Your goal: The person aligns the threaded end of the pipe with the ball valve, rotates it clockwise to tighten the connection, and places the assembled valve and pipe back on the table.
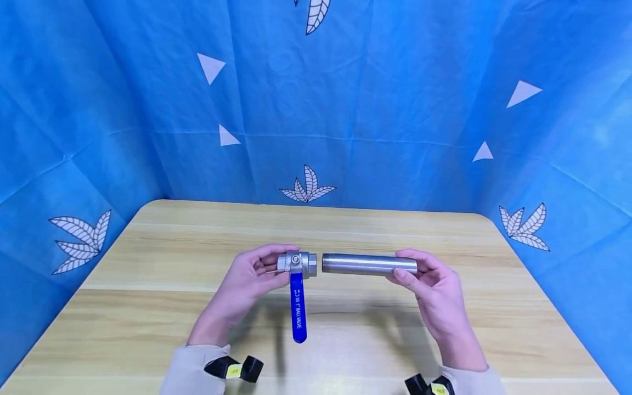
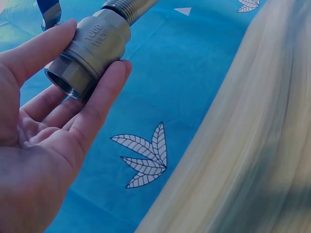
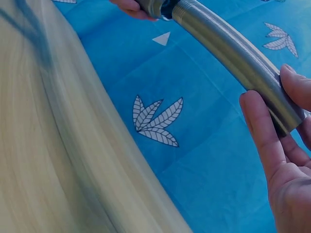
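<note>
My left hand [image 1: 244, 281] pinches the valve [image 1: 309, 264], right hand [image 1: 440, 296] grips the pipe [image 1: 360, 264] by its outer end, both above the desk [image 1: 163, 307], just apart; any tilt could cross the thread [image 1: 327, 263], smooth round metal might slip; valve's hex-ended, lever [image 1: 298, 310] flat, blue

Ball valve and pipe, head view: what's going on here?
A person grips a ball valve in the left hand and a steel pipe in the right hand, both held above a wooden table. The pipe's threaded end faces the valve, with a small gap between them, so they aren't joined. The valve's blue lever points toward the person.
</note>
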Tool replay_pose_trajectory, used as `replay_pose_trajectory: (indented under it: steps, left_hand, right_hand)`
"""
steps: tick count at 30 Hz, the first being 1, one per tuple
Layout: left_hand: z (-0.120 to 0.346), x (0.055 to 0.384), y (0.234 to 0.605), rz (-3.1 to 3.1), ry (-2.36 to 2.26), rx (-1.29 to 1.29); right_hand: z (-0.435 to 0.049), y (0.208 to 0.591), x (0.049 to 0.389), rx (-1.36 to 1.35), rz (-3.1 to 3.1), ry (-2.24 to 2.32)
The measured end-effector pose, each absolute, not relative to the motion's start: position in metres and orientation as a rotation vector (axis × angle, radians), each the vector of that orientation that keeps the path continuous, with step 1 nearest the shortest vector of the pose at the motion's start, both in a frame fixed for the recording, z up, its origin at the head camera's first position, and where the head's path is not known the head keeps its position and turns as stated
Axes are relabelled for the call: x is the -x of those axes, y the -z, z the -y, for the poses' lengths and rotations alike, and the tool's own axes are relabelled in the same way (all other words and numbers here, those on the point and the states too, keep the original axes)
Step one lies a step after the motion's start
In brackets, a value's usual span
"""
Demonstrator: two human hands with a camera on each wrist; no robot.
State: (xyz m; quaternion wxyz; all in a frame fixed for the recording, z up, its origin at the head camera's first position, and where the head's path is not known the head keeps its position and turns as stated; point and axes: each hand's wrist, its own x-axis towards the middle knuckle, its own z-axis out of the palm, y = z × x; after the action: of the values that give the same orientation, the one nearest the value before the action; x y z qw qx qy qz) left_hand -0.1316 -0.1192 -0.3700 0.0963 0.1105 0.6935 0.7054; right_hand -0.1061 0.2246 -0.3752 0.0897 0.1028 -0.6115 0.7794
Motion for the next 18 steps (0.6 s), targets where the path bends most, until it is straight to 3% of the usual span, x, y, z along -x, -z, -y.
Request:
replay_pose_trajectory:
  steps: [18]
  left_hand:
    - [0.1143, 0.1318, 0.3725, -2.021, -2.117, -0.343]
  right_hand:
    - [-0.2194, 0.3808, 0.1081, -0.269, 1.857, -2.340]
